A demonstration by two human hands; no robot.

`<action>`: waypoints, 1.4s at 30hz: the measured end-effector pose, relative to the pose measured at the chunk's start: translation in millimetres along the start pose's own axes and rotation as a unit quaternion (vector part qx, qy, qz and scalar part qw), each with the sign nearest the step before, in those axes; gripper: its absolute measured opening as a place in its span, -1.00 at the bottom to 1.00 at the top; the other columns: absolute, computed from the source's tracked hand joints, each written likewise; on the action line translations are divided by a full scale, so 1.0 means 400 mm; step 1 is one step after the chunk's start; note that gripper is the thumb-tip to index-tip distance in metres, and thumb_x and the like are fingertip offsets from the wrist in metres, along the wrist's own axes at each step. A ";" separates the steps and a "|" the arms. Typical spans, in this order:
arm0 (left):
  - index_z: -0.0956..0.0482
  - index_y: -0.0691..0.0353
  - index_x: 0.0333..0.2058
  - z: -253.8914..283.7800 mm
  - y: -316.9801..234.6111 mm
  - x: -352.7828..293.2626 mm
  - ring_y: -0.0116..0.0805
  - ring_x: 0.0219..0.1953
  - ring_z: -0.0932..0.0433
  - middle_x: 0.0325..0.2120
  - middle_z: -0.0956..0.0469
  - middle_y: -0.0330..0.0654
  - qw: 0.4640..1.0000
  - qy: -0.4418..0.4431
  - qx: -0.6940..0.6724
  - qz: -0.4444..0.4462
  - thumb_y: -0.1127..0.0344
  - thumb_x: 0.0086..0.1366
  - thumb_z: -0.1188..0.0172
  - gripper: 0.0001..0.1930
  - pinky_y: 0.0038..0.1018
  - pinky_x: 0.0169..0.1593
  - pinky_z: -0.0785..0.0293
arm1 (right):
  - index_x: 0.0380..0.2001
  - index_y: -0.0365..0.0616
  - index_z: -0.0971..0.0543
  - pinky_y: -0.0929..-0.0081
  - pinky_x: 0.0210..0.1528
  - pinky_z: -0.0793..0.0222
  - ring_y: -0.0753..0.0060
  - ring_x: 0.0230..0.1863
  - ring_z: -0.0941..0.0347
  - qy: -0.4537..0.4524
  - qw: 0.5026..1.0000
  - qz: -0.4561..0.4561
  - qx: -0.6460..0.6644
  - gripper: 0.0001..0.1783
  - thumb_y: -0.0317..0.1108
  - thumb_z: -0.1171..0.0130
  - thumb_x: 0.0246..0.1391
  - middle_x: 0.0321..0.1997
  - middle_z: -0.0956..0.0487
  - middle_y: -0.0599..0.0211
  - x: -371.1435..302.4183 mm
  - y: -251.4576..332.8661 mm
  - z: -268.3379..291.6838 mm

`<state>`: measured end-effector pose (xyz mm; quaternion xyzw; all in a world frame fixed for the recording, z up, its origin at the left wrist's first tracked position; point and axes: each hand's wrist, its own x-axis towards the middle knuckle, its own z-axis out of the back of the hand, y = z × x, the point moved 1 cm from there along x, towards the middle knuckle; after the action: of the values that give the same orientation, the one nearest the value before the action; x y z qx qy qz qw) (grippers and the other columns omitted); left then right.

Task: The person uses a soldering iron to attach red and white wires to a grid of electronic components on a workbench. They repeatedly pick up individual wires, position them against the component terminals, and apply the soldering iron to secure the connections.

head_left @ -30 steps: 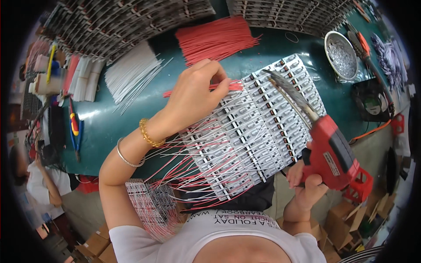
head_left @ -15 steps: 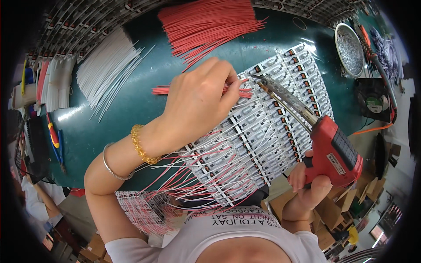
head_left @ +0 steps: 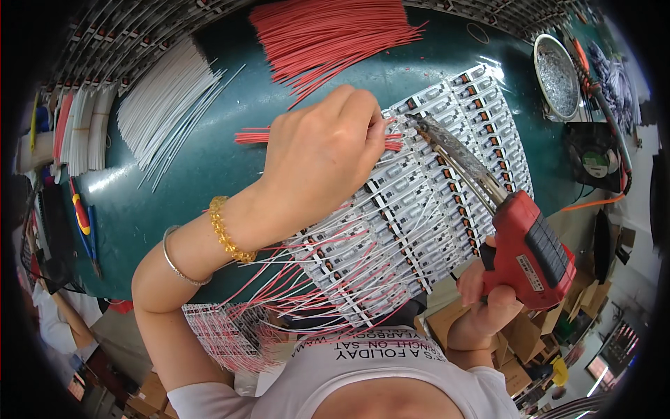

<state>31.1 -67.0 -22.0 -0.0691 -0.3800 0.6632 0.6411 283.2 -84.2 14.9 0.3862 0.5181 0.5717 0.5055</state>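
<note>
My left hand (head_left: 322, 150) is closed round a small bundle of red wires (head_left: 251, 137), whose ends poke out on both sides of the fist. It hovers over the upper left part of a panel of small white modules (head_left: 447, 188) set in rows. In my right hand (head_left: 497, 306) is a red soldering gun (head_left: 532, 244), gripped by its handle. Its long, dark tip reaches up and left to the panel's top rows, just right of my left fingertips. Red and white wires (head_left: 279, 279) trail from the panel's lower left rows. My left fingertips are partly hidden.
Piles of red wires (head_left: 335, 42) and white wires (head_left: 164, 101) lie on the green tabletop (head_left: 202, 202). At the right are a metal bowl (head_left: 556, 77) and a black fan (head_left: 595, 159). Pliers (head_left: 84, 223) lie left. Another person's arm (head_left: 72, 318) shows far left.
My left hand has shifted slightly, still gripping the red wires. The soldering gun's tip has moved a little up and right, while its body and my right hand have dipped slightly.
</note>
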 end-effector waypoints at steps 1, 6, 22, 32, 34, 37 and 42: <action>-0.42 0.24 -0.52 0.000 0.000 0.000 -0.13 -0.59 -0.49 -0.58 -0.46 -0.14 1.000 0.002 0.000 0.001 0.42 0.07 -0.18 -0.89 -0.31 -0.56 -0.40 | -0.03 -0.54 -0.28 0.65 -0.73 -0.09 0.65 -0.83 -0.15 0.004 1.000 -0.005 0.005 -0.03 0.31 -0.13 -0.05 -0.82 -0.26 0.49 0.001 0.001 0.002; -0.42 0.25 -0.52 0.001 0.000 -0.002 -0.15 -0.59 -0.49 -0.56 -0.46 -0.15 1.000 -0.004 0.001 -0.004 0.42 0.07 -0.19 -0.89 -0.33 -0.56 -0.40 | 0.02 -0.55 -0.24 0.65 -0.72 -0.10 0.65 -0.83 -0.15 0.027 0.999 -0.009 0.031 -0.03 0.30 -0.09 -0.01 -0.82 -0.24 0.51 -0.003 -0.007 0.012; -0.48 0.30 -0.50 0.005 -0.036 0.002 -0.27 -0.51 -0.50 -0.47 -0.45 -0.19 1.000 0.020 -0.005 -0.012 0.52 -0.02 -0.26 -0.89 -0.44 -0.49 -0.40 | -0.15 -0.47 -0.31 0.65 -0.74 -0.12 0.64 -0.83 -0.17 0.003 0.999 -0.036 0.039 -0.13 0.29 -0.12 -0.03 -0.81 -0.26 0.48 -0.012 -0.014 0.033; -0.47 0.28 -0.52 0.000 -0.038 0.005 -0.25 -0.52 -0.50 -0.47 -0.44 -0.20 1.000 0.019 0.007 -0.012 0.52 -0.03 -0.26 -0.88 -0.43 -0.50 -0.39 | -0.11 -0.54 -0.30 0.67 -0.75 -0.12 0.64 -0.84 -0.16 0.012 0.999 -0.005 0.043 -0.15 0.21 -0.14 0.01 -0.82 -0.26 0.45 -0.011 -0.007 0.027; -0.47 0.28 -0.53 0.001 -0.038 0.006 -0.25 -0.52 -0.50 -0.48 -0.44 -0.20 1.000 0.022 0.006 -0.010 0.52 -0.04 -0.26 -0.88 -0.43 -0.50 -0.39 | -0.09 -0.56 -0.28 0.68 -0.75 -0.11 0.64 -0.84 -0.16 0.014 0.999 -0.008 0.044 -0.12 0.21 -0.15 0.01 -0.82 -0.25 0.45 -0.014 -0.009 0.031; -0.47 0.28 -0.53 0.002 -0.038 0.005 -0.25 -0.52 -0.50 -0.48 -0.44 -0.20 1.000 0.023 0.007 -0.010 0.52 -0.04 -0.25 -0.88 -0.43 -0.50 -0.39 | -0.10 -0.54 -0.29 0.67 -0.75 -0.11 0.63 -0.84 -0.16 0.000 0.999 -0.020 0.026 -0.12 0.23 -0.15 -0.01 -0.82 -0.26 0.45 -0.011 -0.002 0.020; -0.47 0.27 -0.53 0.001 -0.037 0.003 -0.26 -0.53 -0.50 -0.48 -0.44 -0.20 1.000 0.015 0.007 -0.014 0.52 -0.03 -0.25 -0.89 -0.44 -0.50 -0.39 | -0.13 -0.50 -0.31 0.63 -0.75 -0.13 0.61 -0.84 -0.17 0.030 0.999 -0.016 0.028 -0.16 0.22 -0.17 -0.02 -0.81 -0.28 0.44 -0.018 -0.013 0.029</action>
<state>42.5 -67.7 -12.4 -0.0691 -0.3661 0.6562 0.6562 296.6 -89.1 12.2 0.3747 0.5552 0.5599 0.4877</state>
